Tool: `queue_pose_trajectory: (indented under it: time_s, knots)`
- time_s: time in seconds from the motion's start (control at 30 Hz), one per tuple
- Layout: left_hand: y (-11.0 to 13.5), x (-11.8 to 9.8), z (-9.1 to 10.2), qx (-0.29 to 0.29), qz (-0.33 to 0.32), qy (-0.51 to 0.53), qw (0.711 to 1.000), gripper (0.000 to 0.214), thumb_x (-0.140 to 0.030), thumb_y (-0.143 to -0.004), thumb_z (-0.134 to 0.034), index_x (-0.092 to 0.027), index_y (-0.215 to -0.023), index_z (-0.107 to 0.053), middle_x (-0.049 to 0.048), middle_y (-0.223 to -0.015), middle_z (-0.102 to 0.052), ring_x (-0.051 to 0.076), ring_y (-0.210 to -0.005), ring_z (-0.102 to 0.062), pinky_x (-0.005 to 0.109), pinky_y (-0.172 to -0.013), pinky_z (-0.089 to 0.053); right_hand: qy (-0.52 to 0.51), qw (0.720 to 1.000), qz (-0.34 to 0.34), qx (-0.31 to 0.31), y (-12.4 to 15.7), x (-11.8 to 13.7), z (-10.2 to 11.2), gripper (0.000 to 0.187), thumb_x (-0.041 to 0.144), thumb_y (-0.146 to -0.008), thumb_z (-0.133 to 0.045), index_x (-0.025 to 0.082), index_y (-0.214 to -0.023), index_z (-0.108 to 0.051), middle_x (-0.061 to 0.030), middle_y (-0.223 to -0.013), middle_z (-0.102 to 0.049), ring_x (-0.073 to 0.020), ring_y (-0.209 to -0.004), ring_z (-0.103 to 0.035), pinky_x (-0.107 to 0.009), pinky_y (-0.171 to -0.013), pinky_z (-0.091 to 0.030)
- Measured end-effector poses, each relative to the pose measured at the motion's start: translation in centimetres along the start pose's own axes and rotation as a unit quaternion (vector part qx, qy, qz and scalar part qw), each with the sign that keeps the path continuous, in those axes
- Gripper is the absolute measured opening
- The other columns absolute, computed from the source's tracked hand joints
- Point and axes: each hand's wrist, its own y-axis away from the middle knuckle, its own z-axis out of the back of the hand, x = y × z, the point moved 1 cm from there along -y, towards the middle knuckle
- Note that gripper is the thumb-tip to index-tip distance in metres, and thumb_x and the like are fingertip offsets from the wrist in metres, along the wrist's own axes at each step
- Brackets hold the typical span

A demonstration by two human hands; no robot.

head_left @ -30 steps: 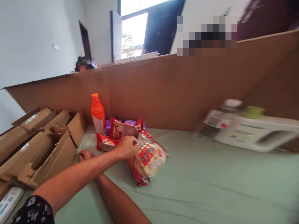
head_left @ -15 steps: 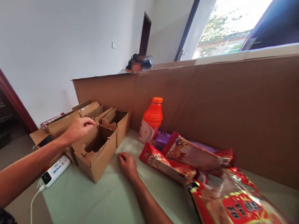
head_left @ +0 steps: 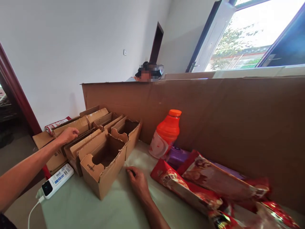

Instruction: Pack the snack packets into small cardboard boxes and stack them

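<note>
My left hand hangs over the cardboard boxes at the left, fingers curled in and nothing seen in them. Beneath it is the edge of a narrow cardboard box. My right hand rests on the pale green table cover in a loose fist, with nothing visible inside. Just left of that hand stands an open-topped cardboard box with a cut-out front; its visible inside is bare. To its right lies a red snack packet.
An orange-capped bottle stands by the tall cardboard partition. More packets and a purple pack lie at the right. A white device with a cable sits at the left edge. Behind the partition is a person.
My left hand has moved left, from above the front boxes to the boxes further left. My right hand stays on the table beside the front box. The view has shifted slightly.
</note>
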Motion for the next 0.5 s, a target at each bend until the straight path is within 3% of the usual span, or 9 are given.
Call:
queue_pose_trajectory:
  time_s: [0.23, 0.5]
  knots:
    - [-0.5, 0.1, -1.2, 0.032, -0.003, -0.010, 0.999, 0.032, -0.035, -0.095, -0.065, -0.016, -0.120, -0.063, 0.0083, -0.125, -0.064, 0.026, -0.110, -0.064, 0.046, -0.093, -0.056, -0.009, 1.000, -0.003, -0.007, 0.0, -0.1, 0.0, 0.041, 0.040, -0.083, -0.043, 0.018, -0.089, -0.078, -0.0106, -0.088, -0.078, -0.0273, -0.082, -0.070, -0.033, -0.072, -0.051]
    - [-0.6, 0.5, -2.8, 0.084, 0.046, 0.104, 0.990, 0.034, -0.037, -0.096, -0.063, -0.015, -0.121, -0.063, 0.0080, -0.123, -0.065, 0.025, -0.106, -0.066, 0.045, -0.089, -0.058, -0.009, 1.000, -0.003, -0.003, 0.0, 0.4, 0.3, 0.040, 0.040, -0.082, -0.045, 0.019, -0.089, -0.078, -0.0100, -0.090, -0.079, -0.0275, -0.083, -0.071, -0.034, -0.073, -0.051]
